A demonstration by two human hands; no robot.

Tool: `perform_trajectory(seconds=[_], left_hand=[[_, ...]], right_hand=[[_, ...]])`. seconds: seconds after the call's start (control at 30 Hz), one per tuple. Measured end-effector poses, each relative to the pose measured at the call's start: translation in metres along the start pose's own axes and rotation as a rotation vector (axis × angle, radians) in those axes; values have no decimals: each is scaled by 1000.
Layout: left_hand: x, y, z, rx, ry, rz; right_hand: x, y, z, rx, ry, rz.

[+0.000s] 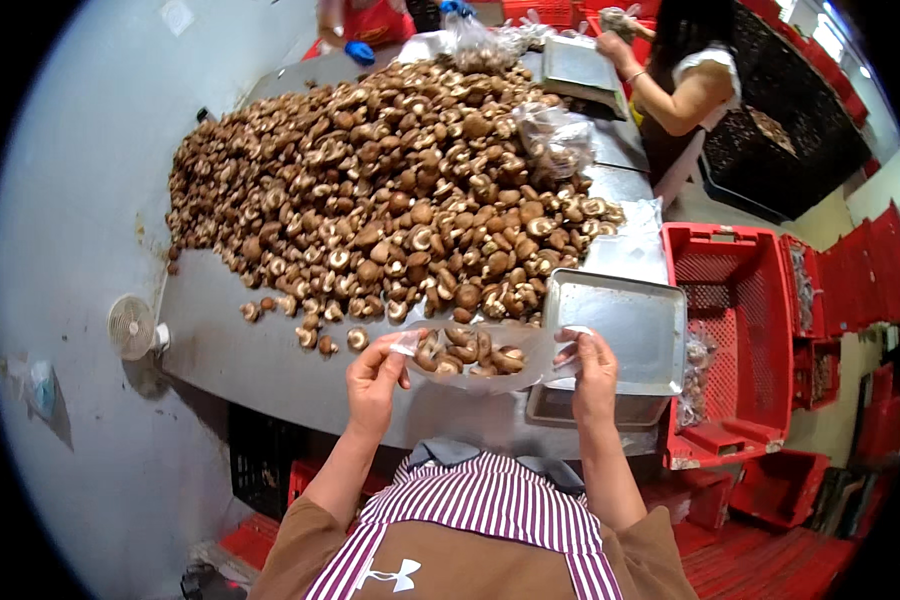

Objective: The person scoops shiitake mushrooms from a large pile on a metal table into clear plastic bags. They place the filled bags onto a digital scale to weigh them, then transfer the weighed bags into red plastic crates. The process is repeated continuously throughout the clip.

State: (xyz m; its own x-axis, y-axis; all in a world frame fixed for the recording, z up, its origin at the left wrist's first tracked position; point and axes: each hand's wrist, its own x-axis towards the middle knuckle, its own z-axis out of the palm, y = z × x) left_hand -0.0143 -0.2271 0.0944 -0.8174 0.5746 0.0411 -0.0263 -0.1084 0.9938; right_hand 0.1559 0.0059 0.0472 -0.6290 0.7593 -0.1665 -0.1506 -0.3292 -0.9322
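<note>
A clear plastic bag (533, 352) with several brown mushrooms (470, 350) in it is stretched between my two hands, over the near edge of the table. My left hand (373, 385) pinches the bag's left end. Its right end is gripped by the fingers of my right hand (592, 378). Just beyond the bag spreads a large heap of brown-capped mushrooms (360, 210), with a few loose ones at its near edge. Beside my right hand stands a weighing scale with a metal tray (620, 335), which holds nothing.
To the right, a red plastic crate (755, 345) contains filled bags. A filled mushroom bag (555, 140) rests on the heap's right side. Another scale (582, 68) stands at the far end, near two co-workers. A small fan (132, 327) is by the left wall.
</note>
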Motion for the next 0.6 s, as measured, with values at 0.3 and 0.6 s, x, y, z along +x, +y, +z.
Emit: perform_trajectory(seconds=[0.3,0.6], left_hand=[[36,23,108,-105,-394,125],[61,-81,187,-119,-336,-414]], right_hand=[[11,-131,-70,-156,230,-418],[42,-41,-180,-138,408,-110]])
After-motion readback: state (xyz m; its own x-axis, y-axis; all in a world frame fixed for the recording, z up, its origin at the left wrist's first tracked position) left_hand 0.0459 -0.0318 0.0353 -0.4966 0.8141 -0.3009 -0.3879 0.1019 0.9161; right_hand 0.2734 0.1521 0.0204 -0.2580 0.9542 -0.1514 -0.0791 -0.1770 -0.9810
